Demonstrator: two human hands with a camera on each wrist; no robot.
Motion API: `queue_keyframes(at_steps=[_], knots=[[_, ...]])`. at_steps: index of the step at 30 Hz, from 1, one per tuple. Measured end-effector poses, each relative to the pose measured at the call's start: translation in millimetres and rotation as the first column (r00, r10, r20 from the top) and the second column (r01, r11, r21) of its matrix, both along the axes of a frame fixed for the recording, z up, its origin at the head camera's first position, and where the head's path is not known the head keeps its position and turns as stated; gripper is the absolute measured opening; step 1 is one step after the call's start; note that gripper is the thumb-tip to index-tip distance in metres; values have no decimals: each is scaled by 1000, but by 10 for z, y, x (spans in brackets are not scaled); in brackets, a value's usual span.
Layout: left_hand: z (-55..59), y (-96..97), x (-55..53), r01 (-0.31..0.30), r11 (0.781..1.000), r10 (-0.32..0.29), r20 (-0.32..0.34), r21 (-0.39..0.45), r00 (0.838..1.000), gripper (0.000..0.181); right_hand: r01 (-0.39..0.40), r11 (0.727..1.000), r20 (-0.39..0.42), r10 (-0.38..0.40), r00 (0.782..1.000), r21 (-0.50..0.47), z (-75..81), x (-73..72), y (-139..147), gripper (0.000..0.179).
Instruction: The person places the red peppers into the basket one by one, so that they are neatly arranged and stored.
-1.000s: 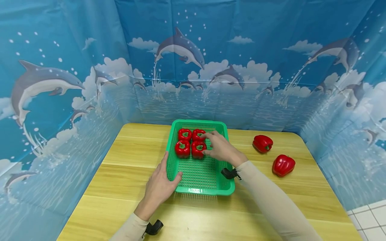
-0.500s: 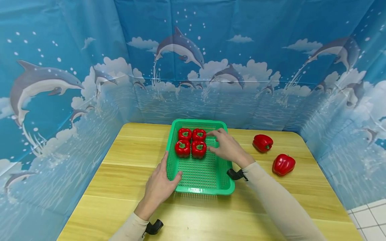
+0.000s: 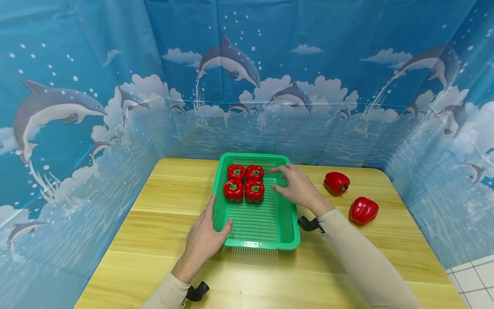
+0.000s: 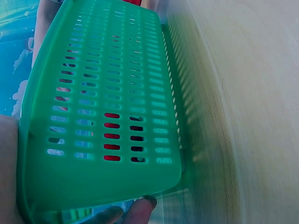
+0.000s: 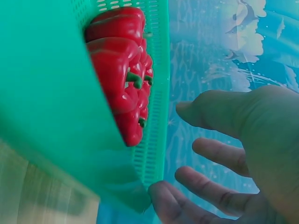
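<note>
Red bell peppers with green stems stand in two rows of two in a green plastic basket (image 3: pixel 251 245), toward its far left; one is the near right bell pepper (image 3: pixel 254 192). My left hand (image 3: pixel 203 236) holds the basket's near left corner, thumb over the rim and fingers along the outer side. In the left wrist view, fingertips (image 4: pixel 140 210) show by the basket's end. My right hand (image 3: pixel 299 186) is over the basket's right rim, fingers spread and holding nothing. The right wrist view shows its fingers (image 5: pixel 219 149) apart from the peppers.
Two more bell peppers lie on the wooden table (image 3: pixel 154 240) right of the basket: a farther bell pepper (image 3: pixel 336 183) on its side and a nearer bell pepper (image 3: pixel 363 210). A blue dolphin-print curtain (image 3: pixel 247 107) borders the table's back and sides.
My right hand has drawn back to the right, from fingertips at the right-hand peppers to the basket's right rim. The left hand and the peppers stay put.
</note>
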State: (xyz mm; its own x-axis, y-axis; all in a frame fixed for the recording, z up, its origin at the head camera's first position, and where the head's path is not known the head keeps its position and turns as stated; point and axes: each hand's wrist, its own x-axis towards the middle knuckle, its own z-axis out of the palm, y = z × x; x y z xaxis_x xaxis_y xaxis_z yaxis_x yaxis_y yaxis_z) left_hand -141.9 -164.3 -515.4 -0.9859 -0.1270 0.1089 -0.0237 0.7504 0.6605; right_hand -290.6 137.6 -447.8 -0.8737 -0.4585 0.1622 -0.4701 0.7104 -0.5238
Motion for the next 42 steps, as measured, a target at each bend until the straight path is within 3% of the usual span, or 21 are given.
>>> queue_keyframes(at_steps=[12,24,32,42], knots=[[-10,1,1,-4,1000,4,0,-4,1000,103,17,999,-44,-19,999,-35,-51,-13,183,48],[-22,-10,-1,1,1000,-1,-14,-5,1000,103,103,993,-20,-104,994,-52,-119,-51,512,54],[-33,-19,-8,7,1000,-7,-5,-2,1000,104,182,982,-78,-186,979,-57,-262,-102,817,60],[-29,-17,-2,9,1000,-9,-13,-2,1000,104,275,956,-88,-284,955,-103,-385,-146,1183,64]])
